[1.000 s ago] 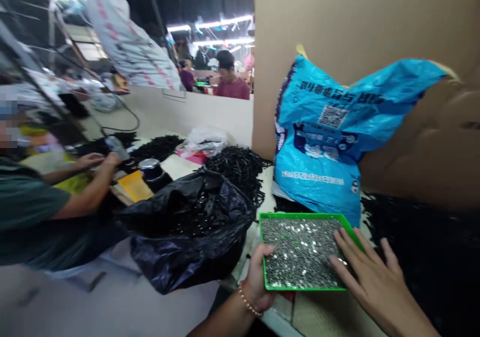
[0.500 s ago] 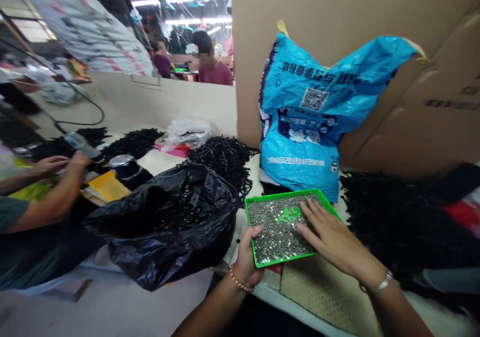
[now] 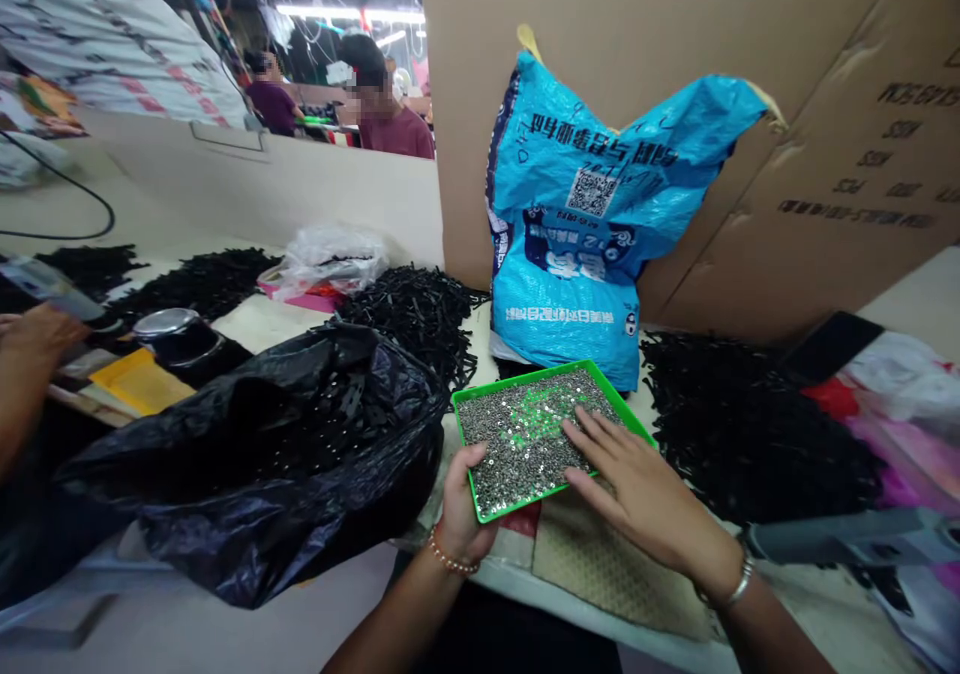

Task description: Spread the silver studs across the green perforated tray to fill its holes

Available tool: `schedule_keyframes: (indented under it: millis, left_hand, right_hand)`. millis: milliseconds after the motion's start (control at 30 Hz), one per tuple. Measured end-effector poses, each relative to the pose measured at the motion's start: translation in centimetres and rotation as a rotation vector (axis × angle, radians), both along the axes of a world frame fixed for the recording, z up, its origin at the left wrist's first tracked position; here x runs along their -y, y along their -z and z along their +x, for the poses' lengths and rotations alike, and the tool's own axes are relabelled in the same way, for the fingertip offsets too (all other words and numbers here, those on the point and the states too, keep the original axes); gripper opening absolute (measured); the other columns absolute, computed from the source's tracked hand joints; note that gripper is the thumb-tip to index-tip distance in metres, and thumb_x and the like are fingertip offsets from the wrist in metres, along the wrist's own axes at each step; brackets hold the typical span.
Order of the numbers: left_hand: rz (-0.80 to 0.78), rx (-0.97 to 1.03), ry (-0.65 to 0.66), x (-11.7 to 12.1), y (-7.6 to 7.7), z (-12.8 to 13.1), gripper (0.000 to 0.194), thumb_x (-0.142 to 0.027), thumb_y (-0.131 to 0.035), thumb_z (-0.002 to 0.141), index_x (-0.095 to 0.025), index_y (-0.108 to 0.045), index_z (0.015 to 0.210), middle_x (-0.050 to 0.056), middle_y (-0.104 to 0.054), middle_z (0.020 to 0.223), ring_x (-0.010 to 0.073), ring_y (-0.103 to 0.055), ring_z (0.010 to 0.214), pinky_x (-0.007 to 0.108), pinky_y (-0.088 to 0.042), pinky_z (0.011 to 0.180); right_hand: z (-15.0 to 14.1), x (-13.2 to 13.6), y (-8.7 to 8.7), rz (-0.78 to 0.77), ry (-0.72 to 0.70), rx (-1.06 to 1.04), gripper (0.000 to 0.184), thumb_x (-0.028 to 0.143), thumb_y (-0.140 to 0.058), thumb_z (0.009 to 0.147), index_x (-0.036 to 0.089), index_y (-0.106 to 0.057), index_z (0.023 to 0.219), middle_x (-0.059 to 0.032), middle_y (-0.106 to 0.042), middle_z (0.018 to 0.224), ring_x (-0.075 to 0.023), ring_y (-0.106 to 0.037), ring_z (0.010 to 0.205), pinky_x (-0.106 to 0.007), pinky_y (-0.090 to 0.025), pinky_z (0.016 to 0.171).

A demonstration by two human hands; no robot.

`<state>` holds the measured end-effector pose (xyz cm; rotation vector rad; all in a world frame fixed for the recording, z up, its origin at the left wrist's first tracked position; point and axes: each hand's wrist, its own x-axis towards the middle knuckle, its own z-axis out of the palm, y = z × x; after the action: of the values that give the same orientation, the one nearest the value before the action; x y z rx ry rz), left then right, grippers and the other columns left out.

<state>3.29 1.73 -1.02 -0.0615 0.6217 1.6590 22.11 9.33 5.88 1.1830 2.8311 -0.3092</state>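
A green tray (image 3: 474,395) full of tiny silvery pieces (image 3: 517,444) lies on the table edge in front of me. My left hand (image 3: 459,509) grips its near left corner, thumb on the rim. My right hand (image 3: 634,484) lies flat with fingers spread over the right part of the tray, fingertips resting on the small pieces. A bracelet shows on each wrist.
A black plastic bag (image 3: 262,464) bulges at the tray's left. A blue printed sack (image 3: 585,214) leans on a cardboard wall (image 3: 750,44) behind. Heaps of black strips (image 3: 739,424) lie right and at the back. A co-worker's hand (image 3: 30,339) is at far left.
The view has swung right and down. My right hand slid leftward across the tray, baring green in the middle of the pieces. My left hand keeps its grip on the corner.
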Motion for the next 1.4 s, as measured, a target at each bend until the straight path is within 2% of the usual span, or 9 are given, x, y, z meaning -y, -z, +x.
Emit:
schedule_keyframes:
  millis: [100,300,467,600,800,900,1133,1200,1400]
  left_hand:
    - [-0.027,0.003,-0.010,-0.2,-0.2,0.3,0.036,-0.030,-0.072,0.066,-0.010,-0.072,0.095,0.012,-0.075,0.100,0.0279,-0.069,0.091,0.039,-0.054,0.087]
    - [-0.130,0.026,-0.061,-0.1,0.6,0.6,0.017,-0.026,-0.074,0.060,-0.015,-0.068,0.071,0.003,-0.071,0.073,0.0184,-0.065,0.069,0.030,-0.053,0.076]
    - [-0.045,-0.027,-0.045,0.2,0.3,0.2,0.034,-0.033,-0.077,0.060,-0.012,-0.072,0.086,0.008,-0.074,0.093,0.0264,-0.068,0.088,0.036,-0.053,0.086]
    - [-0.008,-0.065,0.016,0.2,0.0,0.3,0.033,-0.035,-0.075,0.062,-0.013,-0.072,0.087,0.010,-0.074,0.099,0.0308,-0.068,0.097,0.042,-0.052,0.092]
    - [-0.064,-0.035,0.043,0.3,0.7,0.7,0.033,-0.032,-0.074,0.061,-0.013,-0.072,0.088,0.007,-0.074,0.090,0.0295,-0.069,0.093,0.041,-0.051,0.094]
    - [-0.065,-0.016,0.033,0.4,0.8,0.4,0.028,-0.030,-0.073,0.063,-0.013,-0.071,0.086,0.007,-0.074,0.084,0.0303,-0.069,0.092,0.042,-0.051,0.094]
    - [-0.021,-0.008,0.037,0.1,0.1,0.6,0.027,-0.028,-0.072,0.065,-0.013,-0.071,0.087,0.009,-0.075,0.096,0.0280,-0.070,0.088,0.039,-0.055,0.085]
    - [-0.044,-0.007,0.034,0.0,0.3,1.0,0.024,-0.028,-0.072,0.064,-0.013,-0.070,0.084,0.009,-0.075,0.091,0.0267,-0.069,0.085,0.037,-0.055,0.083]
    - [-0.097,-0.032,-0.002,0.4,1.3,1.2,0.022,-0.027,-0.073,0.063,-0.013,-0.069,0.079,0.006,-0.072,0.081,0.0207,-0.066,0.072,0.033,-0.055,0.078]
  right_hand:
    - [-0.9,0.8,0.0,0.010,0.016,0.014,0.075,0.072,-0.028,0.097,0.023,-0.034,0.154,-0.0070,-0.019,0.161,-0.0328,-0.021,0.149,-0.057,-0.027,0.119]
    - [-5.3,4.0,-0.9,-0.081,-0.248,-0.076,0.071,0.068,-0.032,0.099,0.024,-0.033,0.155,-0.0060,-0.020,0.161,-0.0302,-0.025,0.148,-0.055,-0.029,0.120]
    - [-1.4,1.2,-0.6,-0.004,-0.093,-0.032,0.072,0.069,-0.029,0.099,0.025,-0.033,0.155,-0.0041,-0.022,0.160,-0.0305,-0.023,0.149,-0.057,-0.027,0.120]
    - [-0.3,-1.4,-0.1,0.074,0.061,0.003,0.085,0.074,-0.029,0.096,0.014,-0.032,0.155,-0.0118,-0.017,0.161,-0.0325,-0.016,0.150,-0.054,-0.021,0.122]
    - [-5.4,1.6,-0.6,-0.015,-0.121,-0.046,0.086,0.074,-0.034,0.094,0.016,-0.028,0.156,-0.0121,-0.014,0.162,-0.0351,-0.015,0.150,-0.057,-0.024,0.120]
    - [-4.9,3.1,-0.5,-0.041,-0.226,-0.062,0.081,0.071,-0.035,0.096,0.016,-0.030,0.156,-0.0099,-0.017,0.162,-0.0329,-0.018,0.150,-0.055,-0.025,0.120]
    - [0.8,0.7,0.8,0.039,0.057,-0.049,0.076,0.070,-0.035,0.097,0.020,-0.033,0.155,-0.0096,-0.022,0.161,-0.0333,-0.023,0.148,-0.057,-0.027,0.119]
    - [0.2,1.0,0.8,0.025,0.070,-0.041,0.079,0.072,-0.035,0.096,0.020,-0.033,0.155,-0.0111,-0.019,0.161,-0.0349,-0.021,0.148,-0.058,-0.025,0.119]
    - [-3.8,2.3,0.1,-0.087,-0.129,-0.068,0.079,0.072,-0.033,0.096,0.020,-0.033,0.155,-0.0084,-0.019,0.162,-0.0325,-0.018,0.150,-0.054,-0.024,0.121]
